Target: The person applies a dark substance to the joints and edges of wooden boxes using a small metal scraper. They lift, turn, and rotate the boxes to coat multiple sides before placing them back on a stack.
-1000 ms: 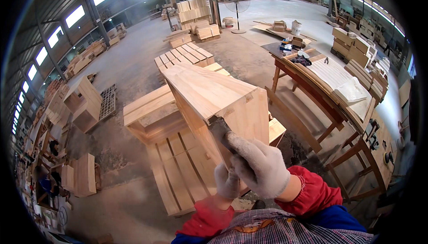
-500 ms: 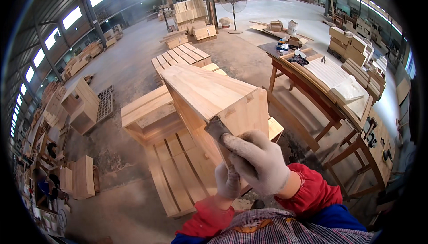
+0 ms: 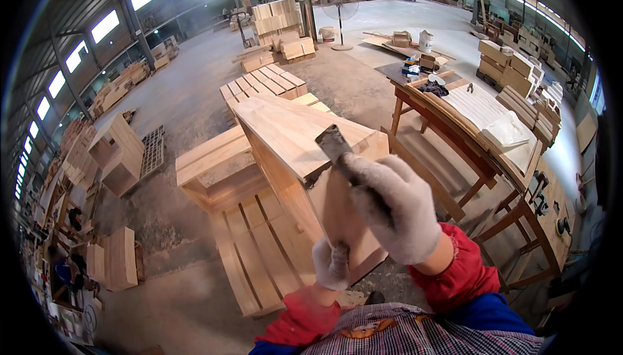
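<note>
A putty knife (image 3: 333, 144) with a stained grey blade is gripped in my right hand (image 3: 399, 206), which wears a whitish glove. The blade is raised over the near end of a long pale wooden box (image 3: 279, 128). A dark patch shows at that box's near top corner, just left of the knife. My left hand (image 3: 331, 266), also gloved and with a grey-stained thumb, is closed low against the near end of the box. What its fingers grip there is hidden. Beneath lie a slatted wooden panel (image 3: 256, 251) and another pale box (image 3: 214, 160).
To the right stands a wooden workbench (image 3: 448, 131) with white sheeting and small items on it. An open wooden cabinet (image 3: 117, 154) sits on the floor at left. Farther off are stacked boards (image 3: 276, 21) and a standing fan (image 3: 341, 17).
My right hand has lifted the putty knife from the box's near top corner, moving it up and to the right. The left hand has stayed nearly in place.
</note>
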{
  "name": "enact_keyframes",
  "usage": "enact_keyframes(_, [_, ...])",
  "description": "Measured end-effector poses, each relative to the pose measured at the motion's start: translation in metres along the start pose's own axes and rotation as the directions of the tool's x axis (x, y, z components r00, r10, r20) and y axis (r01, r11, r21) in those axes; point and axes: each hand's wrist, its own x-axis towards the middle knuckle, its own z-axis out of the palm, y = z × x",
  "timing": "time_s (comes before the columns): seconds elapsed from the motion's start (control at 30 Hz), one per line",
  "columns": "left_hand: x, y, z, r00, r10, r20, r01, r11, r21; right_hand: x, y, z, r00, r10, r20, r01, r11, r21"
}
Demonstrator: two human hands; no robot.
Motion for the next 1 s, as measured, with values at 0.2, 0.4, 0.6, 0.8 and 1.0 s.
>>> enact_keyframes(0.2, [0.005,0.009,0.011,0.998,0.053,-0.027,-0.055,0.992,-0.116,0.001,-0.013,-0.034,0.962,-0.033,0.272,0.049,0.998,-0.049])
enact_keyframes(0.4, [0.001,-0.006,0.005,0.999,0.032,-0.031,-0.036,0.991,-0.128,0.008,-0.013,-0.033,0.896,-0.122,0.427,0.221,0.956,-0.192])
enact_keyframes(0.6, [0.001,-0.005,0.007,0.998,0.054,-0.023,-0.057,0.991,-0.12,-0.001,-0.009,-0.033,0.878,-0.065,0.475,0.187,0.958,-0.215])
enact_keyframes(0.8, [-0.002,-0.004,0.004,1.0,0.007,-0.007,-0.008,0.99,-0.14,0.001,-0.005,-0.022,0.911,-0.131,0.391,0.197,0.971,-0.134])
enact_keyframes(1.0, [0.003,0.005,0.008,1.0,0.016,-0.019,-0.019,0.985,-0.169,-0.004,-0.008,-0.028,0.887,-0.114,0.448,0.19,0.973,-0.129])
